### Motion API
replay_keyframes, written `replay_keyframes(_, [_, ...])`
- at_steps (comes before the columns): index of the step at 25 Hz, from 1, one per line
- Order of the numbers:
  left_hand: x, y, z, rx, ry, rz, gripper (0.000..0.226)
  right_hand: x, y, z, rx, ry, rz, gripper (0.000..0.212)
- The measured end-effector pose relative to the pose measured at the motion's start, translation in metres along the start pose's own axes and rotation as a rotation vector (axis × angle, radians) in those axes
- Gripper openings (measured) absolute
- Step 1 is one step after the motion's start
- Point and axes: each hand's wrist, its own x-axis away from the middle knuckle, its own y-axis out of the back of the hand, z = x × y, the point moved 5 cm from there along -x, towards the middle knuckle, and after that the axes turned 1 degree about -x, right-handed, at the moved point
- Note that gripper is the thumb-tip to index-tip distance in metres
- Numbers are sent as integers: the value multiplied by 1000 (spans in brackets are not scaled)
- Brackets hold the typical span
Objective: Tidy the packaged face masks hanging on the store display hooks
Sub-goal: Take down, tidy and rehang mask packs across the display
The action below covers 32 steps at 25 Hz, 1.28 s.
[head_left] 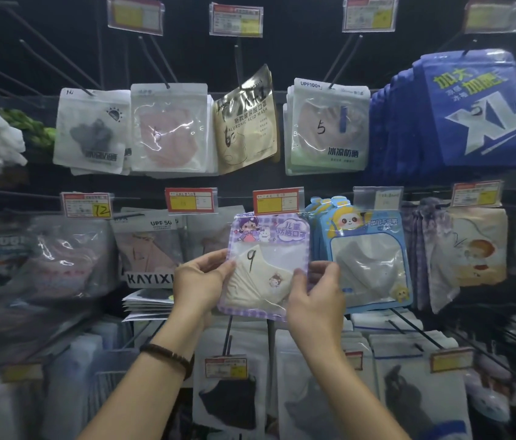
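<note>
Right now I am looking at the purple mask packet point(266, 258), marked with a handwritten 9, which is sitting in the middle row of the display. Its top edge is tucked just under a red price tag point(277, 201), and I cannot tell whether its hang hole is on a hook.

Both hands are clamping it. The left hand point(199, 281) is pinching the left edge, thumb on the front and fingers behind. The right hand point(317, 296) is pinching the lower right edge the same way.

I am judging the packet to be light, thin and floppy. Its glossy film is likely to slide under the fingers, and the soft cloth mask inside is giving it little stiffness. The printed side borders look like the best hold, since the clear window would buckle and the hang hole at the top could tear if tugged.

Just to its right, the blue panda packets point(364, 255) are hanging in a stack, touching or nearly touching it. In the row above, a gold packet point(245, 122) is hanging tilted.
</note>
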Motion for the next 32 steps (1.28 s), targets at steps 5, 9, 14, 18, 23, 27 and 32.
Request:
replay_keyframes(5, [30,11,-17,129,6,80,22,4,17,3,-181,-11,1,24])
replay_keyframes(9, [55,17,-28,185,-62,106,23,14,33,15,-318,27,-32,29])
replay_keyframes(14, [77,12,-12,194,-83,127,25,21,49,3,-396,-22,-51,28])
replay_keyframes(18, [87,-4,10,160,-84,153,26,24,70,-21,-418,-93,-67,27])
replay_keyframes(23, [98,-44,27,155,-73,169,22,17,111,-38,-391,-74,-162,30])
replay_keyframes(27, [106,-89,34,163,-59,197,21,-1,151,-53,-347,-53,-229,31])
replay_keyframes(32, [123,-147,29,116,-124,231,23,-30,204,-64,-344,-44,-271,29])
